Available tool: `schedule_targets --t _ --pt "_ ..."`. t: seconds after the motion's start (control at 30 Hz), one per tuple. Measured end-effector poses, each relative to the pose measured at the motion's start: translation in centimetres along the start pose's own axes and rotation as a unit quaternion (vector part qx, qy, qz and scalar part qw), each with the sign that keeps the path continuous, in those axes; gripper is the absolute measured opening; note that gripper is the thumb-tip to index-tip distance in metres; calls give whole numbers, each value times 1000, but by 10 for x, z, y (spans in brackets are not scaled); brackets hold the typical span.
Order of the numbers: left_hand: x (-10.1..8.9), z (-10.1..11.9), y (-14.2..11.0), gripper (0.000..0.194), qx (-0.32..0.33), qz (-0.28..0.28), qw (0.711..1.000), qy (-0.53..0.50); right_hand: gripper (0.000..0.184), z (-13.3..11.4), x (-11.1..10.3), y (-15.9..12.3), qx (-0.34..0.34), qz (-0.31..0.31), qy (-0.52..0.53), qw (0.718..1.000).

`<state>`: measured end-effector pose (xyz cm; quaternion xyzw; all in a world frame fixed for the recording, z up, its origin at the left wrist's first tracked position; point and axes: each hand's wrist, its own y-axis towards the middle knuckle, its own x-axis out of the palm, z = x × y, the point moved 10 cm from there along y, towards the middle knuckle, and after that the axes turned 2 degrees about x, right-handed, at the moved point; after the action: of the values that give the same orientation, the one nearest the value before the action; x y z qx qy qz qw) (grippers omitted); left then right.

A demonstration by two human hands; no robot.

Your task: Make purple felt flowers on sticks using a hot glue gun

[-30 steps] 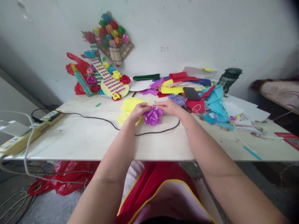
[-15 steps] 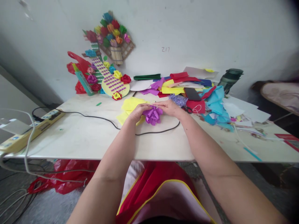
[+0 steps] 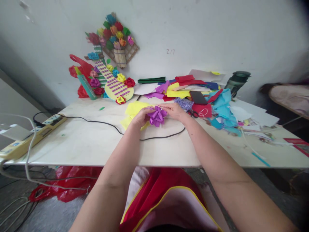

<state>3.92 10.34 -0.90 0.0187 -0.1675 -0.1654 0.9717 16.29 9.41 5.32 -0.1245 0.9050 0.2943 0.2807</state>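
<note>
A purple crepe paper flower [image 3: 157, 117] with many curled petals is held between my two hands above the table. My left hand [image 3: 142, 116] grips it from the left, its fingers closed at the flower's edge. From the right, my right hand [image 3: 174, 110] pinches the flower's upper edge with thumb and fingers together. Yellow crepe paper sheets [image 3: 134, 109] lie behind and under my left hand. A black cord [image 3: 161, 138] curves across the table in front of the flower.
Coloured paper strips [image 3: 178, 93], a phone [image 3: 198, 97], scissors [image 3: 193, 113] and blue crepe paper [image 3: 221, 108] crowd the right. A dark bottle [image 3: 237, 83] stands behind. A paper guitar [image 3: 118, 85] and glue bottle [image 3: 86, 86] lean at the wall. A power strip [image 3: 36, 137] lies left.
The purple flower has turned and tilted slightly between my hands, so its petals show differently. Both hands keep nearly the same place.
</note>
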Motion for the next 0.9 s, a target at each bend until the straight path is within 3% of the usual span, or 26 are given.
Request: schedule_targets --t 0.33,0.63,0.9 --pt "-5 4 -2 16 19 45 998 36 30 -1 7 -1 -9 -17 14 1000" --pt "4 3 -5 19 -3 25 999 21 31 -4 11 -3 10 -30 16 999" --pt "5 6 -8 16 -4 28 999 26 32 -2 11 -2 -13 -30 -58 998"
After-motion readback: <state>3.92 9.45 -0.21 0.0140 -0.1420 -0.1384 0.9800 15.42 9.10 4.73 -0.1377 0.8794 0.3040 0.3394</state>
